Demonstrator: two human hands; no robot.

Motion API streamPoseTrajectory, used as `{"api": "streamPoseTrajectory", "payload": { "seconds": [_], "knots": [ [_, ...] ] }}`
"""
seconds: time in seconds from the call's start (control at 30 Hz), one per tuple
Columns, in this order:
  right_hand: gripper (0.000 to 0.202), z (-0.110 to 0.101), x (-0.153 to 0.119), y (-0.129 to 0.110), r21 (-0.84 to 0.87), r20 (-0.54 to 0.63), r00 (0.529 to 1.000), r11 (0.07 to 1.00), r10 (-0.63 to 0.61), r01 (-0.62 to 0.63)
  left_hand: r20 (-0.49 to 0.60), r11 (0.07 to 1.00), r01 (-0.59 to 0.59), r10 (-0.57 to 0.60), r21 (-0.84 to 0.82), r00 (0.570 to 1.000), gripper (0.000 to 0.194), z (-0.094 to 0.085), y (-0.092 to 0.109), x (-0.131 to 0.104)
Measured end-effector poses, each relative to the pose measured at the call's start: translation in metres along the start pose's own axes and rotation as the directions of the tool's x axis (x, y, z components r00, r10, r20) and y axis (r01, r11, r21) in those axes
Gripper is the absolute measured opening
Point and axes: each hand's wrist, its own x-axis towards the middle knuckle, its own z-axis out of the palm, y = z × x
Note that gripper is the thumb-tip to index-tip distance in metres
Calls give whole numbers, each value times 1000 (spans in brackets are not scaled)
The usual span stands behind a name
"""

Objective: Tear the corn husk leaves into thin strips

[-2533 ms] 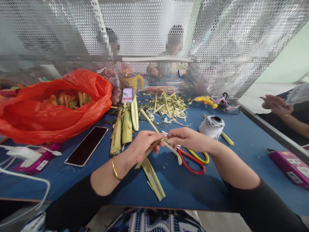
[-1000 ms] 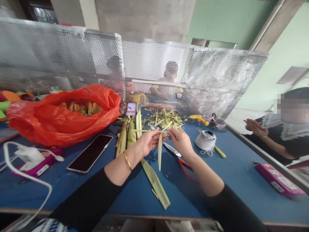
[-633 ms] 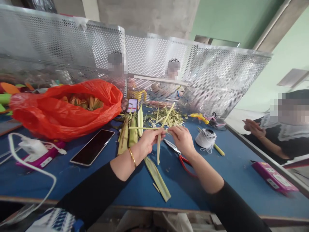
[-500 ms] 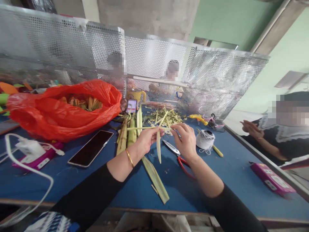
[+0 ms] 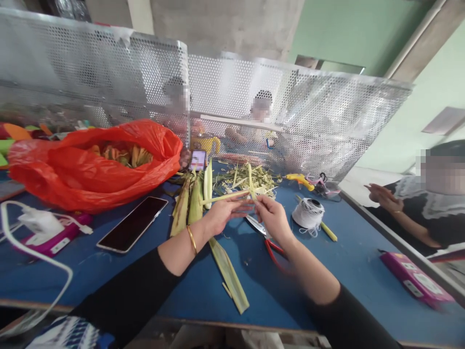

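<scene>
A thin pale green leaf strip [image 5: 225, 197] runs over the fingers of my left hand [image 5: 221, 214], which presses it near its right end. My right hand [image 5: 268, 212] pinches the crossing of that strip and a second, upright strip [image 5: 250, 177]. The fingertips of both hands nearly meet. Scissors with red handles [image 5: 273, 251] lie under and beside my right hand, partly hidden. Wide husk leaves [image 5: 196, 198] rest beyond my left wrist, and one long leaf piece [image 5: 232, 278] lies nearer the table's front edge.
On the blue table [image 5: 152, 291] are a red plastic bag [image 5: 87, 186] of dried leaves, a black phone [image 5: 133, 224], leaf scraps [image 5: 232, 178], white string [image 5: 308, 213], a yellow tool [image 5: 300, 181] and purple power strips [image 5: 414, 278]. Behind stands a perforated metal screen [image 5: 225, 87]. A person sits at right.
The pale leaf that hung below my hands no longer hangs there; a strip now points up and away. My right hand has moved slightly left and its fingers have closed in.
</scene>
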Motion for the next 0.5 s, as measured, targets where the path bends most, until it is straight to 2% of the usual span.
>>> {"api": "streamPoseTrajectory", "payload": {
  "seconds": [0.13, 0.23, 0.33, 0.43, 0.5],
  "knots": [
    [29, -11, 1, -6, -6, 36, 998, 998, -58, 59, 64, 995, 91, -88, -38, 994, 25, -12, 9, 4],
    [29, -15, 3, -7, -23, 82, 994, 997, -70, 72, 144, 970, 216, -199, -114, 969, 29, -16, 14, 5],
    [31, -16, 4, -6, -32, 142, 987, 996, -80, 85, 202, 947, 278, -244, -161, 949, 35, -17, 16, 4],
    [32, -18, 3, -4, -71, 215, 974, 993, -72, 89, 211, 951, 294, -271, -91, 939, 31, -15, 17, 0],
    [32, -21, 2, -4, -111, 282, 958, 990, -54, 89, 189, 956, 293, -293, 27, 937, 20, -14, 16, -3]
  ]
}}
